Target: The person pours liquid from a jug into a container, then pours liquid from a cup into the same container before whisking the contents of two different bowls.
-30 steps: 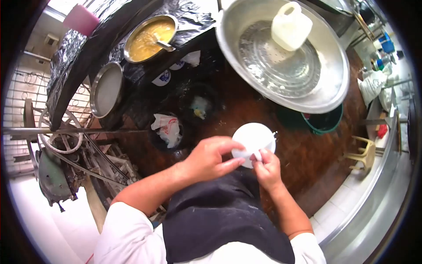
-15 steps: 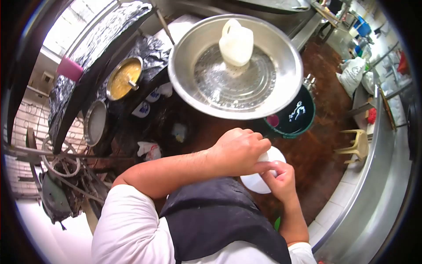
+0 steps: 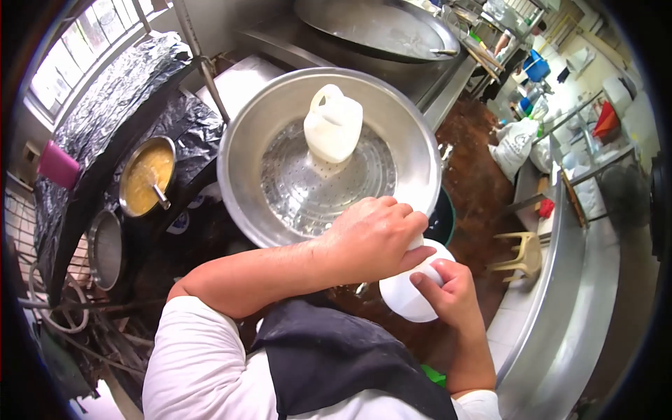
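Below the basin's near rim, a round white plastic container [image 3: 406, 299] is between my two hands; its exact kind is hard to make out. My left hand [image 3: 378, 234] is closed over its upper part, where a bit of white shows beside the thumb. Gripping its right side, my right hand [image 3: 448, 283] has the thumb bent over the top. Just beyond them is a wide metal basin [image 3: 245, 140] with a perforated-looking bottom. Inside the basin stands a white plastic jug [image 3: 334, 126], its looped handle at the top.
At left, a pan of yellow food [image 3: 145, 178] with a metal utensil sits by foil-covered surfaces. A pink cup [image 3: 59, 165] is on the foil. A large steaming pan [image 3: 378, 31] is at the back. At right are a beige plastic stool [image 3: 521, 255] and a metal counter [image 3: 570, 294].
The view has shifted, bringing the large back pan into sight and the basin lower, nearer my hands. My left thumb has moved apart from my right thumb; both hands still hold the white container.
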Motion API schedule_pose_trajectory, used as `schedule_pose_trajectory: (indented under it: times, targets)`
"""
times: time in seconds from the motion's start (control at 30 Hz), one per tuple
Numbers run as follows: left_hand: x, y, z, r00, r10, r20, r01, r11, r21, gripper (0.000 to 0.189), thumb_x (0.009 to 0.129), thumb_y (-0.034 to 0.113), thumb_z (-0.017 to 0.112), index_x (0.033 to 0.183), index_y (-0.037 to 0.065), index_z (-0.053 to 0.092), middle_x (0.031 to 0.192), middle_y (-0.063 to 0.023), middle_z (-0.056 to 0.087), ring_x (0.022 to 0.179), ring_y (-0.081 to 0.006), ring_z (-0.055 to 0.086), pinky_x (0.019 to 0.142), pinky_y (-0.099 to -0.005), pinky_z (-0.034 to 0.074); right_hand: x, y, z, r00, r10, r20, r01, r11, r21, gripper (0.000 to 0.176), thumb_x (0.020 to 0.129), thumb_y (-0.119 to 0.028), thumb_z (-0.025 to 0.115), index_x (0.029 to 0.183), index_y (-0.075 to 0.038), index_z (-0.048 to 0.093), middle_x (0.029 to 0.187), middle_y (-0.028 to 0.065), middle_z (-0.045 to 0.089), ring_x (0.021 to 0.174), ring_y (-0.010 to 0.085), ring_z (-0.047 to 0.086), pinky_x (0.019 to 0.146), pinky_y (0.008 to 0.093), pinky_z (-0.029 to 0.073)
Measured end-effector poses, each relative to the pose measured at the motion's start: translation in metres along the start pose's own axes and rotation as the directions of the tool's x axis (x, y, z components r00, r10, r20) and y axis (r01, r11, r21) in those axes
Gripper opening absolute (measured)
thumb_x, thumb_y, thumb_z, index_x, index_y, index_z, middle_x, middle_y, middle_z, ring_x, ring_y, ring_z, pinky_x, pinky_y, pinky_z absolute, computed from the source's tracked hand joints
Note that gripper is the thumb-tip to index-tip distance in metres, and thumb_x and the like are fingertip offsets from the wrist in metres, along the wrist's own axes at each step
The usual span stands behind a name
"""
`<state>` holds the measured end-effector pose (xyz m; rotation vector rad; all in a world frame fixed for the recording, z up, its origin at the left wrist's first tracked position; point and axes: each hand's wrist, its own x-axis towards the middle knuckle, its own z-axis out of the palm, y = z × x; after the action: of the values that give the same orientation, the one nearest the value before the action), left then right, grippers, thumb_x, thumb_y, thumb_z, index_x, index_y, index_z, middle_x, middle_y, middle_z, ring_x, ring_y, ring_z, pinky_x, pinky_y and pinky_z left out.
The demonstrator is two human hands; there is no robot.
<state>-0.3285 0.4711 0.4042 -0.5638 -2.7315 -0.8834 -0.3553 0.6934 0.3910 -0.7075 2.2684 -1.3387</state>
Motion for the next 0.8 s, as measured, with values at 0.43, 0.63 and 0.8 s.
schedule_pose_trajectory:
  times: [0.43,0.63,0.8]
  targets:
    - [0.063,-0.25,-0.06,0.742,-0.666,0.073,0.092,-0.008,-0.996,0.021,0.082,0.016,0.054,0.097,0.005,0.064,0.088,-0.009,0.068,0.069,-0.0155,0.064,0.056,-0.0265,0.052,0.138,0.002,-0.059,0.999,0.042,-0.019,-0.045,0.985,-0.169,0.035,0.089,-0.031,0.071,0.082,0.003,0.064,0.066,0.0156,0.059,0.06,0.018,0.053,0.06,0.0342,0.046]
    - [0.105,-0.287,-0.04,0.541,-0.803,-0.251,0.819,0.571,-0.063,0.053,0.086,0.023,0.059,0.137,0.009,0.053,0.112,-0.0103,0.071,0.107,-0.028,0.066,0.093,-0.0414,0.051,0.196,-0.005,-0.069,0.998,-0.039,0.047,0.05,0.966,-0.255,0.036,0.089,-0.03,0.066,0.083,0.005,0.064,0.075,0.0225,0.062,0.068,0.0375,0.061,0.066,0.0421,0.047]
    - [0.114,-0.302,-0.018,0.589,-0.804,-0.083,0.793,0.555,0.253,0.065,0.085,0.024,0.068,0.145,0.013,0.044,0.129,-0.0153,0.061,0.125,-0.0283,0.056,0.103,-0.038,0.047,0.246,-0.012,-0.065,0.989,-0.007,0.149,0.065,0.92,-0.387,0.038,0.09,-0.032,0.063,0.082,0.005,0.063,0.077,0.0262,0.062,0.072,0.0426,0.059,0.067,0.0443,0.048]
